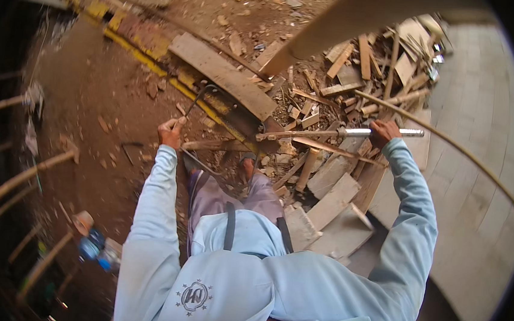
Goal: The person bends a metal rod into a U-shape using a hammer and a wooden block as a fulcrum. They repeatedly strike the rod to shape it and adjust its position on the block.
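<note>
A heap of broken wood (pixel 365 57) spreads ahead and to the right, reaching under the right arm, with loose slabs (pixel 332 199) beside the feet. A thick post (pixel 333 31) slants across the upper view, and a long thin pole (pixel 452 141) crosses on the right. A worn yellow beam (pixel 135 53) runs diagonally in front, a board (pixel 221 76) lying along it.

The wood heap ends against pale tiled floor (pixel 477 129), which stretches wide and flat; to the left, stone-dotted dirt ground (pixel 80 104) reaches toward curved wooden bars (pixel 23 179).

The left hand (pixel 170 132) is curled around a thin dark rod (pixel 196 101), its bent tip over the beam; contact there is hard to make out. The right hand (pixel 384 133) makes a fist around a silver bar (pixel 356 132), in line with a brown bar (pixel 301 134) pointing left.
</note>
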Motion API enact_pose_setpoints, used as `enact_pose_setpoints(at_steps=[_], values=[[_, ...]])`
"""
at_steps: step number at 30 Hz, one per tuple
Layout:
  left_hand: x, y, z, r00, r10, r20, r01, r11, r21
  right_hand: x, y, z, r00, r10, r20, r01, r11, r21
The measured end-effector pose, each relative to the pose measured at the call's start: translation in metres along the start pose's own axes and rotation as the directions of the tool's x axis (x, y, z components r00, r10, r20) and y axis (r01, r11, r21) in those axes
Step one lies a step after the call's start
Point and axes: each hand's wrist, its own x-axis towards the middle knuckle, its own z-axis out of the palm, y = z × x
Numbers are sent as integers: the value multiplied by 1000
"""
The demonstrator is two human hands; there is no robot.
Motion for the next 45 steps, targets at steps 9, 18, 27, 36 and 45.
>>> enact_pose_setpoints(at_steps=[9,18,27,36,45], values=[[14,-2,-10,981,47,188,-37,998,-59,-177,-198,-37,876,470,-106,-407,840,360],[20,6,-5,783,-260,565,420,891,-173,-110,-607,-129,143,832,536,-536,-390,749],[31,39,-21,557,-307,772,568,819,-84,30,-664,-179,167,655,736,192,-754,628],[40,32,-29,519,-284,806,535,843,-48,184,-744,-182,13,701,713,119,-709,695],[33,40,-26,551,-280,786,514,856,-55,240,-727,-189,-111,672,732,168,-713,680]])
